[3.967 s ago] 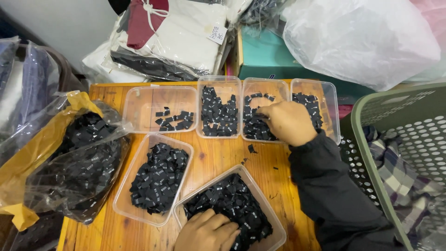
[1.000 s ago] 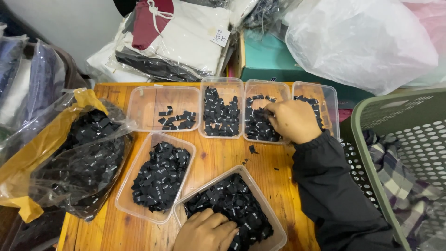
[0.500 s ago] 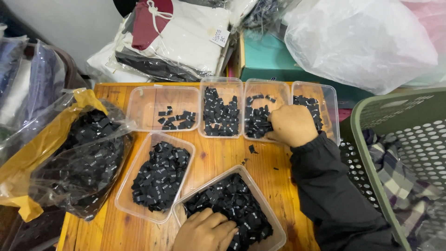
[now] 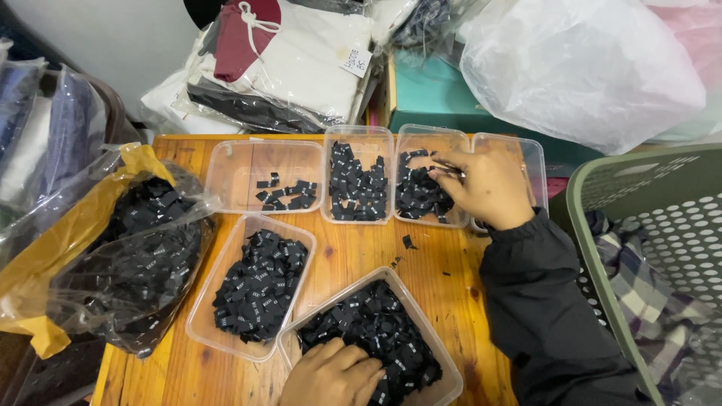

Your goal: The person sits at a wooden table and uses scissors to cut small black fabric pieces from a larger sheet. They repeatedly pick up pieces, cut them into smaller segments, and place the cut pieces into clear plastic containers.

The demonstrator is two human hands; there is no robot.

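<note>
Small black labels (image 4: 372, 331) – likely light, soft, best pinched by edges; left hand (image 4: 331, 374) rests open among them, right hand (image 4: 489, 184) pinches 1.

Wooden table (image 4: 444, 289) stood against a pale wall (image 4: 113, 45), evenly lit. Bagged folded clothes (image 4: 301, 68), a teal box (image 4: 429, 98) and a white bag (image 4: 587, 68) lay behind it. Green basket (image 4: 594, 225) stood alongside.
</note>
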